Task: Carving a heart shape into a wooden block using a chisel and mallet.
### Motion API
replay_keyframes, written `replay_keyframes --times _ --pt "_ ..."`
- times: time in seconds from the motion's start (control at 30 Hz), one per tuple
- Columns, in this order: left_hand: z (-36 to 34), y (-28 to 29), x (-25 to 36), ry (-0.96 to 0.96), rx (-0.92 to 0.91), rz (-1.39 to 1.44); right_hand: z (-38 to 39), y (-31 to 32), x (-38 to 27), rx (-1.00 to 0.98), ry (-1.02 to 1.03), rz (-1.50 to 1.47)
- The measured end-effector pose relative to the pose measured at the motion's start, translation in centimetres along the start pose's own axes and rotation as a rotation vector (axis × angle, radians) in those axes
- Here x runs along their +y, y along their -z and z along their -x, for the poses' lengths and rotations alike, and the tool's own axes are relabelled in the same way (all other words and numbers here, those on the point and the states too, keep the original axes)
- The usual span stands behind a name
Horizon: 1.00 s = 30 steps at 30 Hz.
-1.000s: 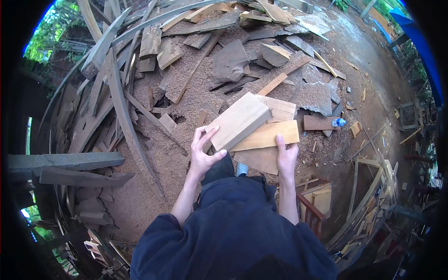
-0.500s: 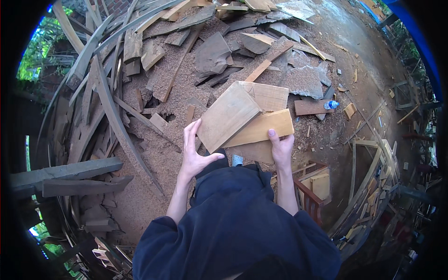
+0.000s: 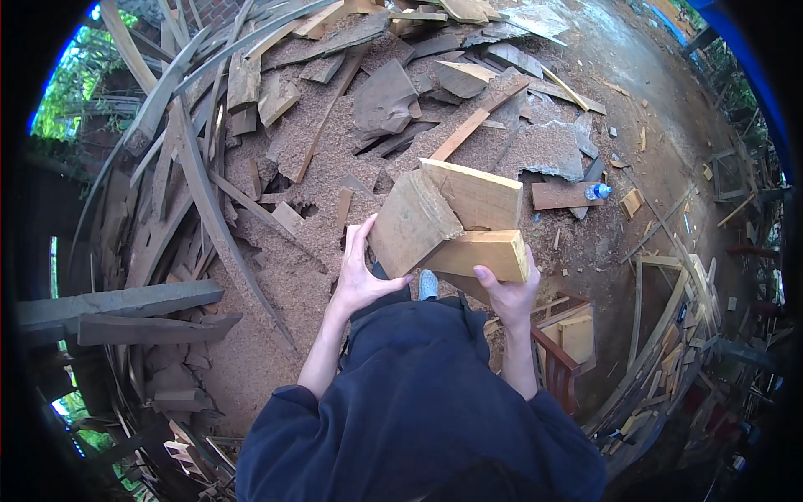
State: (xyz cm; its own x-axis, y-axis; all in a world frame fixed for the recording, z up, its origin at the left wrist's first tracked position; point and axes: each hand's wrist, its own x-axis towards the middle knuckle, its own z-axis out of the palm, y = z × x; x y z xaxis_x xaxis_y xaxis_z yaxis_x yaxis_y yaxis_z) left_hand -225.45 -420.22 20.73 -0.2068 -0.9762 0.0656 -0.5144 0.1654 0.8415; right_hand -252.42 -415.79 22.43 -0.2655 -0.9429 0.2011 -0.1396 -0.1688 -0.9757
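Observation:
Between my hands, in front of my body, are several short pieces of wooden board fanned out over one another. My left hand (image 3: 361, 269) grips the greyish-brown board (image 3: 410, 222) by its near left edge, thumb below and fingers along the side. On the right, my right hand (image 3: 512, 293) is closed on the end of a yellowish board (image 3: 485, 253), its thumb on the near edge. A third, pale board (image 3: 478, 197) sticks out beyond these two, partly covered by them. What supports it underneath is hidden.
Offcuts and slabs (image 3: 385, 96) lie on sawdust ahead. Long curved strips (image 3: 205, 192) lean at the left, near grey beams (image 3: 134, 294). A water bottle (image 3: 597, 192) lies on a brown plank (image 3: 556, 196). At the right stand a reddish wooden frame (image 3: 559, 360) and a scrap pile (image 3: 669, 351).
The boards have tilted, so their cut ends and thick edges now show. Both hands still hold them, and my right hand has shifted slightly toward me.

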Motion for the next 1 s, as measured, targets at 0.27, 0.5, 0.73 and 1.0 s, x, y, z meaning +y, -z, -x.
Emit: replay_keyframes --times 0.27,0.5,0.73,1.0 --pt "2.0 -1.4 -2.4 0.040 -0.048 0.280 0.8 0.0 0.1 -0.005 -0.103 -0.108" --pt "2.3 -1.9 -3.4 0.331 -0.077 0.598 2.2 -0.9 1.3 0.034 -0.228 -0.052" --pt "3.1 -2.0 -3.9 0.408 0.102 0.764 2.4 -1.0 2.5 0.004 -0.215 0.148" --pt "3.5 -0.3 -3.4 0.005 0.408 -0.017 2.1 -0.9 2.6 0.036 -0.227 0.176"
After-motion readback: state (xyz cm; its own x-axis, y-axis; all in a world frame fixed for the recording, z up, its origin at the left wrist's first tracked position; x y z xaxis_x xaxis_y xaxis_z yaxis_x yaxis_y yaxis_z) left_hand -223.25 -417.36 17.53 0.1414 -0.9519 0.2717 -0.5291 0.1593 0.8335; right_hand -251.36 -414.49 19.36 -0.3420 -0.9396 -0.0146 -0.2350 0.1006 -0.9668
